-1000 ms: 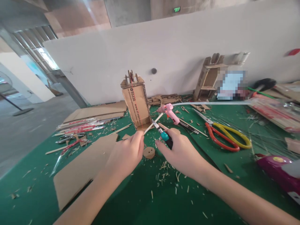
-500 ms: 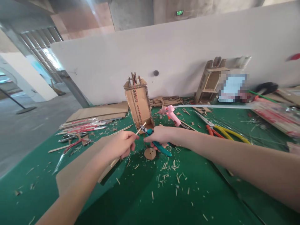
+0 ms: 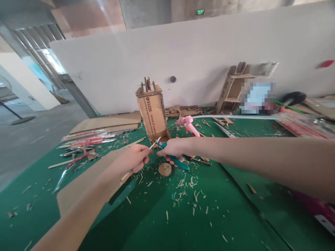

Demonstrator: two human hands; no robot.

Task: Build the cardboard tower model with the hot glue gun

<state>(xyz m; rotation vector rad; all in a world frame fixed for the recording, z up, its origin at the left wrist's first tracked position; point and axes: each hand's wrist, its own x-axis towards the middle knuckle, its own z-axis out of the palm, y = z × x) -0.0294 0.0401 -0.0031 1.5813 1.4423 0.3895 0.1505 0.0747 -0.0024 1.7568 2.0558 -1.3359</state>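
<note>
My left hand [image 3: 134,157] is closed around a thin wooden stick [image 3: 155,143], its free end pointing up and to the right. In my right hand [image 3: 174,149] is a pair of teal-handled pliers [image 3: 180,162], jaws at the stick near its tip; whether they bite into it I cannot tell. Just behind the jaws stands an upright cardboard box [image 3: 153,113] with printed text and a red string down its front. A round cardboard disc [image 3: 165,169] with small holes sits below my right hand.
A pink glue gun [image 3: 190,126] stands behind my right forearm. Wood shavings [image 3: 183,184] litter the green table [image 3: 157,223]. To the left are a cardboard sheet [image 3: 78,190] and wrapped sticks [image 3: 86,141]. Another cardboard structure [image 3: 232,89] stands at the back right.
My right hand has moved left and turned over, bringing the pliers across to the stick's tip. My left hand has shifted slightly left and turned. The right forearm now covers the scissors.
</note>
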